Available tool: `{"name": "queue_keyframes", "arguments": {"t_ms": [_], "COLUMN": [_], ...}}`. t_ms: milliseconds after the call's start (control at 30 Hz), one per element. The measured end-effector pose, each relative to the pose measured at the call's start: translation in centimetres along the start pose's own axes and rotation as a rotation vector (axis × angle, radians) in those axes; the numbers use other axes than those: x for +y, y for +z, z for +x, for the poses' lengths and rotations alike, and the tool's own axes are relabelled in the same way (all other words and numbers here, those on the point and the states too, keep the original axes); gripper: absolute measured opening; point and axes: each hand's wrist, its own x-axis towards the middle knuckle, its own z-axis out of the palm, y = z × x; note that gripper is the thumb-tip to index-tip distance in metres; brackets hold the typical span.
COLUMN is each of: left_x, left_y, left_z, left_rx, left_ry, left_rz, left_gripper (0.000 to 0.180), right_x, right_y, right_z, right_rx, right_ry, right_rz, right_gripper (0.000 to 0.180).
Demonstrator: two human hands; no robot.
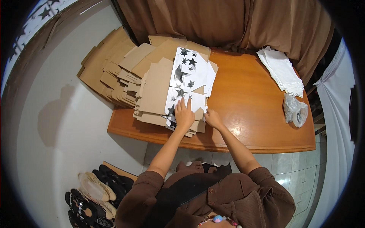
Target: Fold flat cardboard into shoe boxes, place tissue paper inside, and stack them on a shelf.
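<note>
A flat cardboard box blank (pixel 192 76), white with black and grey stars, lies on a stack of brown cardboard. My left hand (pixel 184 115) rests on its near part, fingers spread and stretched out flat. At the right edge of the blank, my right hand (pixel 213 119) is closed, its fingertips pinching the white edge there. Just what sits between those fingertips is too small to see clearly. Plain brown cardboard pieces (pixel 155 89) lie directly left of the star-printed blank, some partly under it.
More flattened brown cardboard (pixel 104 60) fans out over the left end of the wooden table (pixel 251 110). White folded sheets (pixel 279 70) and a clear plastic bag (pixel 295 110) lie at the right. A brown curtain (pixel 213 22) hangs behind. Shoes (pixel 95 190) stand by the left wall.
</note>
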Motion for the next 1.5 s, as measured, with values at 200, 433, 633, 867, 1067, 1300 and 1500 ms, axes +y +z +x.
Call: {"name": "queue_keyframes", "arguments": {"t_ms": [200,433,633,867,1067,1300,1500], "left_x": [-2.8,-0.8,3.0,8.8,13.2,20.1,25.2], "left_y": [2.3,4.0,5.1,6.4,5.7,6.6,5.4], "left_z": [0.4,0.0,1.2,4.8,8.0,8.9,8.9], "left_rx": [-0.066,-0.114,-0.279,0.063,0.390,0.426,0.567], "left_ry": [-0.066,-0.033,-0.006,0.111,0.278,0.306,0.381], "left_rz": [0.074,0.113,0.079,-0.019,-0.139,-0.424,-0.769], "left_gripper": [0.067,0.078,0.100,0.091,0.080,0.075,0.072], "right_x": [2.2,3.4,2.4,3.2,3.9,14.4,17.4], "right_y": [2.8,2.7,-0.5,-9.8,-15.1,-19.6,-23.9], "right_z": [3.8,4.7,3.8,2.7,-0.7,0.7,-1.0], "right_rx": [0.012,0.065,0.002,-0.001,0.126,0.376,0.004], "right_ry": [0.141,0.167,-0.052,-0.197,-0.398,-0.166,0.358], "right_rz": [0.435,0.641,0.907,0.688,0.363,0.416,1.041], "right_gripper": [0.033,0.021,0.016,0.017,0.018,0.038,0.056]}}
